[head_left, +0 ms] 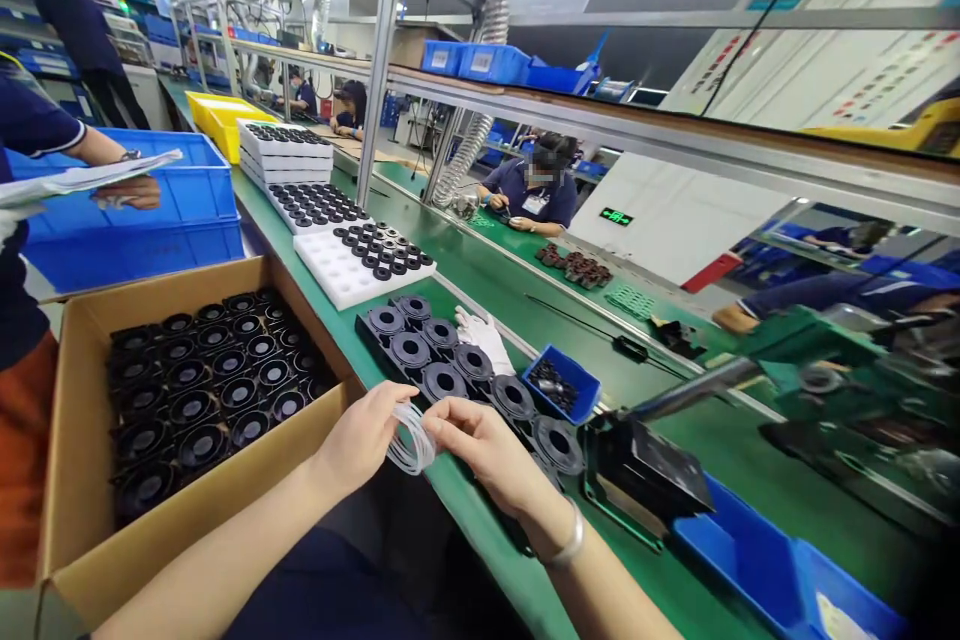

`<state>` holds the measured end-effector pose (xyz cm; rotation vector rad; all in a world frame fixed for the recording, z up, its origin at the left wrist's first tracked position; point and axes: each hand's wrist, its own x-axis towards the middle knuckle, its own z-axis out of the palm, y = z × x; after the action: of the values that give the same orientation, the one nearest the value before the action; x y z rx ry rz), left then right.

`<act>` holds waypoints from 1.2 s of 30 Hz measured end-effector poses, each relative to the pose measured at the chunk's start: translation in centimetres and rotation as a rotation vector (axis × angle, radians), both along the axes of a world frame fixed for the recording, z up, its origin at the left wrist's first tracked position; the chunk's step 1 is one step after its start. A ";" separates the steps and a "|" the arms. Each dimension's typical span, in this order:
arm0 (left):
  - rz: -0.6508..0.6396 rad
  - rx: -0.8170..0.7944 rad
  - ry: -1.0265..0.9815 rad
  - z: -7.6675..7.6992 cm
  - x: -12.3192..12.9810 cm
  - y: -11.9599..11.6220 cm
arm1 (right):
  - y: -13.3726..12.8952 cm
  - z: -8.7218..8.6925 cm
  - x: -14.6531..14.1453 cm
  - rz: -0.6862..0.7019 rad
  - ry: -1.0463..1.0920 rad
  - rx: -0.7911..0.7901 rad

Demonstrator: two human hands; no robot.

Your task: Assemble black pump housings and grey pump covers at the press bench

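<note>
Several thin, translucent white rings [410, 440] hang in a loose bundle between my hands, over the bench's near edge. My left hand [367, 435] is closed round the left side of the bundle. On its right side, the thumb and fingertips of my right hand [480, 440] pinch the rings. Just beyond my hands stand black round parts [410, 348] with central holes, set in rows on the bench; my right forearm hides some of them. A white glove [481, 338] lies behind these parts, beside a small blue bin [561, 384] of small black pieces.
A cardboard box [202, 550] of black round parts stands at my left. White foam trays [330, 275] with black rings line the green bench [465, 295]. A black-and-green press [645, 470] and blue bins [750, 560] are at right. A person [536, 185] works opposite; another [30, 130] holds papers at left.
</note>
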<state>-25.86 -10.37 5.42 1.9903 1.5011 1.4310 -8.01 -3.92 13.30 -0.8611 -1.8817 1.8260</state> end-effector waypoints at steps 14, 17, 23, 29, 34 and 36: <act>0.053 0.240 -0.036 -2.1 -4.3 6.4 | 8.8 -0.8 -4.3 0.079 0.025 -0.298; 0.074 0.251 -0.373 -2.0 -4.7 6.9 | 11.0 -0.9 -4.9 0.040 -0.063 -0.063; 0.133 0.141 -0.860 -0.6 -6.2 8.4 | 18.2 -1.2 -5.8 -0.074 -0.244 0.348; 0.140 -0.055 -0.307 0.1 -8.2 12.1 | 25.8 -4.0 -7.7 -0.155 -0.338 0.365; 0.063 -0.106 0.284 -1.2 -7.8 17.4 | 29.3 -6.9 -8.7 -0.175 -0.398 0.364; 0.051 -0.124 0.446 -2.1 -7.3 19.2 | 30.0 -7.5 -8.7 -0.175 -0.421 0.378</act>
<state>-33.17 8.80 3.32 2.3080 1.7738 0.9157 -16.73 26.10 5.78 -1.2894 -2.2172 1.1938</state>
